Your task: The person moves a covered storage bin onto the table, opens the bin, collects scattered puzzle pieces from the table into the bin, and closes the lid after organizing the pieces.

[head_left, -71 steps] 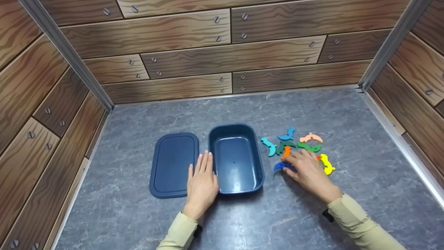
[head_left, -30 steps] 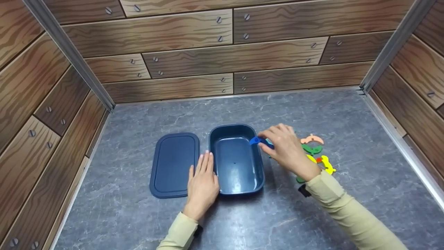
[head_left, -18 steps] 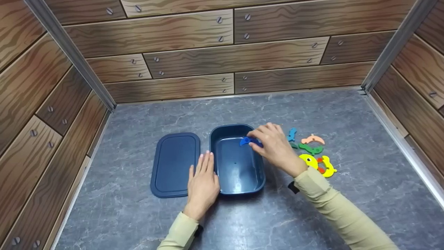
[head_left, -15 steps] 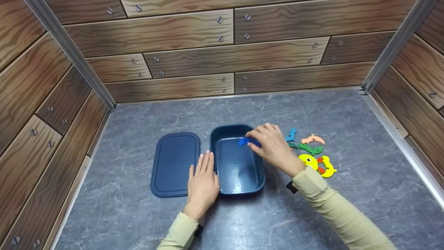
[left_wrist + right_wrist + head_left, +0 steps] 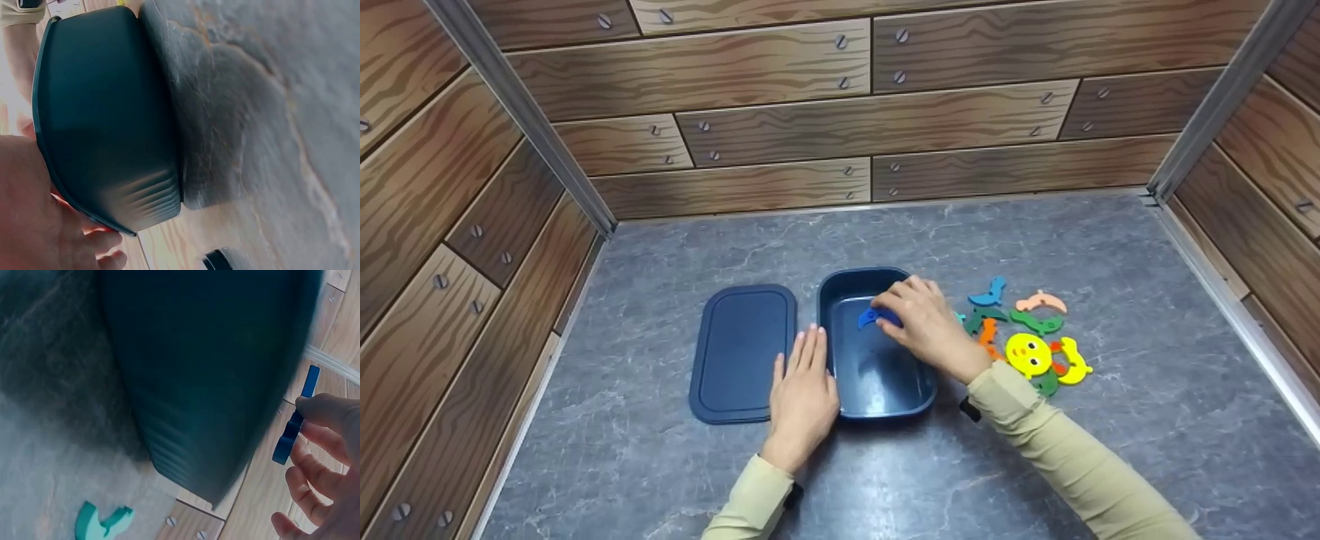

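Observation:
In the head view, my right hand (image 5: 926, 322) pinches a curved dark blue toy piece (image 5: 868, 318) over the far part of a navy plastic box (image 5: 885, 379). The right wrist view shows that blue piece (image 5: 287, 441) between thumb and fingers, above the level of the box rim. My left hand (image 5: 804, 397) lies along the box's left side with straight fingers, against the rim. In the left wrist view its fingers reach past the edge of the box (image 5: 107, 112). The visible part of the box floor holds nothing; my right hand hides some of it.
A flat navy lid (image 5: 742, 352) lies left of the box. To the right lie several loose pieces: a yellow smiling-face disc (image 5: 1029, 355), a yellow piece (image 5: 1076, 364), orange (image 5: 988, 334), green (image 5: 1037, 323), peach (image 5: 1041, 301) and lighter blue (image 5: 990, 292). Wood-print walls enclose the grey table.
My right hand took the dark blue piece from the pile, carried it left over the box rim and is now further inside. My left hand stays in place against the box.

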Demonstrator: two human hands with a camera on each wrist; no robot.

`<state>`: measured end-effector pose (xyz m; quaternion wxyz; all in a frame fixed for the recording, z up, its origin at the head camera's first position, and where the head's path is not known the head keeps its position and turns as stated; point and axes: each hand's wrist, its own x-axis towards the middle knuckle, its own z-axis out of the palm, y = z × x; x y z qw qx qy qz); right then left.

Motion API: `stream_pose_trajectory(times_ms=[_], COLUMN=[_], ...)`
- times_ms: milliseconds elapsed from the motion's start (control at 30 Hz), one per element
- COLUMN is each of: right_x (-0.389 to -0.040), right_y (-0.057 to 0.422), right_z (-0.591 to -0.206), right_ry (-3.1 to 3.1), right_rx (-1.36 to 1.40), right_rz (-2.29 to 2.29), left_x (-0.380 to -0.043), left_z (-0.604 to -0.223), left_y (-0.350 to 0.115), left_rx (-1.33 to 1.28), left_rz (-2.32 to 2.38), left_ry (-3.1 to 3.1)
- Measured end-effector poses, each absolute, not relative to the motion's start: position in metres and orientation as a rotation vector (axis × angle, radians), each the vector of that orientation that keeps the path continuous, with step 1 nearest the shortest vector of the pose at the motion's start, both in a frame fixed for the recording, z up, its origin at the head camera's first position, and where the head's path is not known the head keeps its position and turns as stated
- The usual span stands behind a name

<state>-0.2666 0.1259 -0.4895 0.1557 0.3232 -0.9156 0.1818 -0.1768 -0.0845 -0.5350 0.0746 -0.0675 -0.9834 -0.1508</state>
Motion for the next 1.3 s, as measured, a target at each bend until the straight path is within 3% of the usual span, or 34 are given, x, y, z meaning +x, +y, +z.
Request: stream_pose_trajectory(times_ms=[533,1300], right_x=[-0.264,-0.263], right_y=[0.113,0.157], right_z=[-0.509,-0.483], right_ry=[-2.705,-2.614], right_rx=[0.991,0.775], right_rz=[0.403,0.549], left_x=[-0.176,-0.176], left_z=[-0.536,-0.537], left_y=[-0.082,-0.084], left_rx=[-0.200,-0.178], left_rz=[-0.433,-0.476], left_ry=[-2.954,-2.939])
